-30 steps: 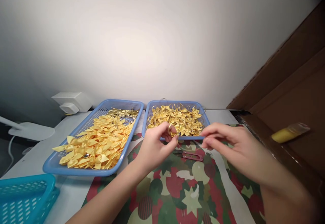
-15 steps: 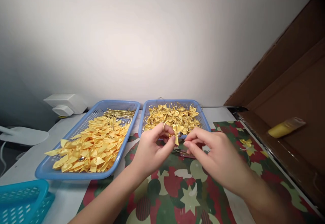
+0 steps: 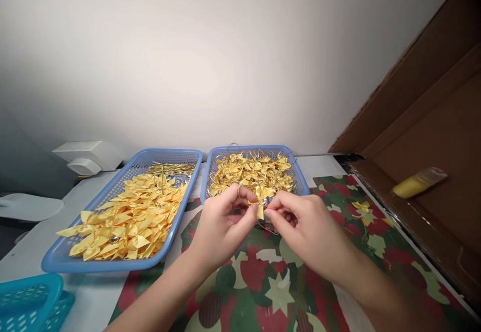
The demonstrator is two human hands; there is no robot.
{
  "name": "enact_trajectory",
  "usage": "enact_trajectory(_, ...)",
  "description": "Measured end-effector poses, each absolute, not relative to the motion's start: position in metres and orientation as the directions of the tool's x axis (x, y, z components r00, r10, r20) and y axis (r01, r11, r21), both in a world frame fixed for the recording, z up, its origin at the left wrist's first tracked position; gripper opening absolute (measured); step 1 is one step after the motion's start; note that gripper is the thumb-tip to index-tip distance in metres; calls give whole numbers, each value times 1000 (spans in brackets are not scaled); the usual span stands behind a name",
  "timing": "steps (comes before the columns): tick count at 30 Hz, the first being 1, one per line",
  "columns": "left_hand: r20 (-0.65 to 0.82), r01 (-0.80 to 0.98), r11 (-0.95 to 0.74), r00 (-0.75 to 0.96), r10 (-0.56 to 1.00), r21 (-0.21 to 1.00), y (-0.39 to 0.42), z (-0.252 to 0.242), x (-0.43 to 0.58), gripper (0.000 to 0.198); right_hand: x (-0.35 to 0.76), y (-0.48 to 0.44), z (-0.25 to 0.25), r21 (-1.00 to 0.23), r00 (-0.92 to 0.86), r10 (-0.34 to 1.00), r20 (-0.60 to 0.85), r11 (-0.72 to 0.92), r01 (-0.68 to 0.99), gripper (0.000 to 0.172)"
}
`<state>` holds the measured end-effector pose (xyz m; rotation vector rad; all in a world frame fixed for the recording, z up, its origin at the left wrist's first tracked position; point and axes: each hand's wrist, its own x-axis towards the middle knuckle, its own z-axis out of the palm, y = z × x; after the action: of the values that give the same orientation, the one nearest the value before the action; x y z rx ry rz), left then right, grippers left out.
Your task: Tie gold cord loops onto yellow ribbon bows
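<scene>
Between finger and thumb, my left hand (image 3: 225, 221) pinches a yellow ribbon bow (image 3: 261, 210) with its tail pointing down. A loop of thin gold cord (image 3: 239, 190) curves up beside my left index finger. My right hand (image 3: 300, 221) is closed in a pinch just right of the bow, its fingertips close to a small shiny silver bell (image 3: 266, 202). What those fingertips hold is too small to make out. Behind both hands stands a blue basket (image 3: 305, 184) full of yellow bows with gold cord loops.
On the left, a larger blue basket (image 3: 101, 267) holds loose yellow bows and a bundle of gold cords (image 3: 173, 169). A teal basket (image 3: 30, 284) sits at the lower left. Patterned paper (image 3: 248, 297) covers the table, with a bow (image 3: 361, 206) at right beside a cardboard wall (image 3: 432, 121).
My right hand has come left, so its fingertips are now close against the bow and bell. My left hand keeps its pinch. The whole view has shifted slightly.
</scene>
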<state>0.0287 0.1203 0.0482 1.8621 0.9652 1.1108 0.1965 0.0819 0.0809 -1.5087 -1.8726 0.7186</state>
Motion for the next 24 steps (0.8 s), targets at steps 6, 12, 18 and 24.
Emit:
enact_trajectory(6,457,299,-553,335,824,778,118,50,30,5,195,83,77,-744,-131,983,130,184,643,22)
enact_trajectory(12,476,295,-555,300,827,778,117,51,30,7,192,82,77,-797,-112,983,144,182,576,20)
enact_trajectory(18,438,255,-506,279,854,824,117,53,31,8,189,82,76,-800,-98,977,187,209,562,20)
enact_trajectory(24,393,243,-449,245,886,860,117,52,32,8,187,81,70,-798,-82,973,214,223,560,18)
